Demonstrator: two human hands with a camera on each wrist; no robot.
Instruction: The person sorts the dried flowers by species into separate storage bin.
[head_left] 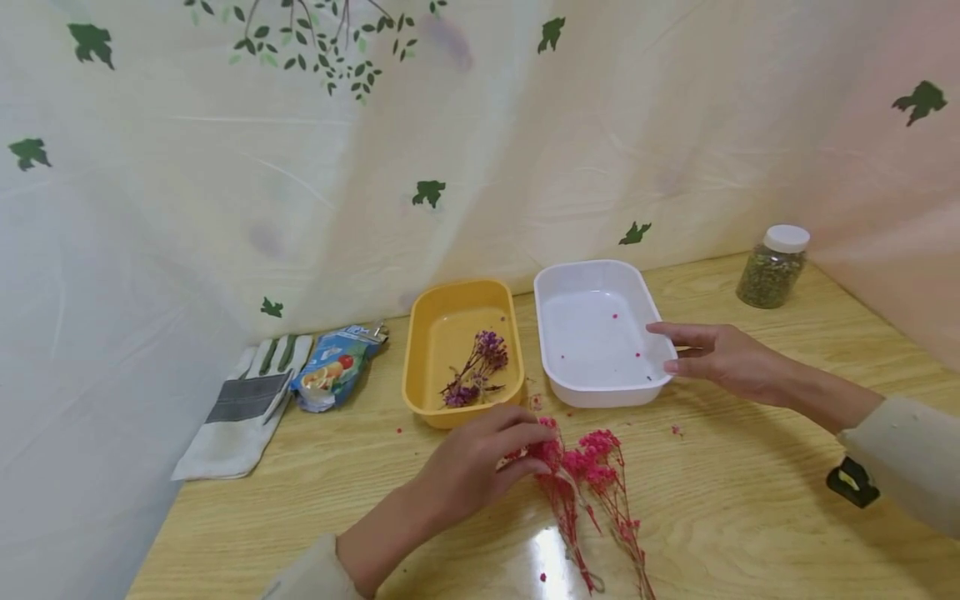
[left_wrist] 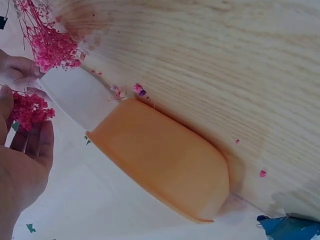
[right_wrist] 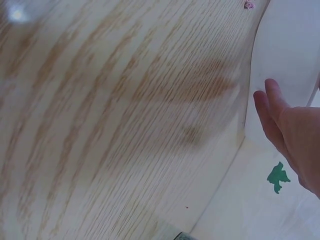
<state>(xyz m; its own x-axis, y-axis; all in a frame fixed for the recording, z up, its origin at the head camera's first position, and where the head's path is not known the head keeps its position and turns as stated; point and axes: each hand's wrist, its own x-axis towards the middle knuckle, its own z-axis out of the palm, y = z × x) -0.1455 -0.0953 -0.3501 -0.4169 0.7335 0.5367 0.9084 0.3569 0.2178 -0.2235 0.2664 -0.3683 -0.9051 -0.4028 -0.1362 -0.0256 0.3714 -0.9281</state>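
Note:
My left hand [head_left: 480, 462] holds a bunch of pink dried flowers [head_left: 551, 450] near its blossoms, with the stems trailing toward the near side of the table. Beside it lies a second pink bunch [head_left: 603, 467]. In the left wrist view, pink blossoms [left_wrist: 30, 109] show between the thumb and curled fingers. My right hand [head_left: 723, 358] grips the right side of a white plastic tray [head_left: 551, 333] at its rim. Straight fingers [right_wrist: 275, 102] lie along the tray's outer wall in the right wrist view. A few pink bits are scattered inside the tray.
Left of the white tray stands a yellow tray [head_left: 423, 350] holding purple dried flowers [head_left: 480, 367]. A blue printed pouch [head_left: 330, 371] and white-grey gloves [head_left: 243, 408] lie farther left. At the back right is a lidded jar [head_left: 772, 271]. A printed curtain [head_left: 480, 125] hangs behind the table.

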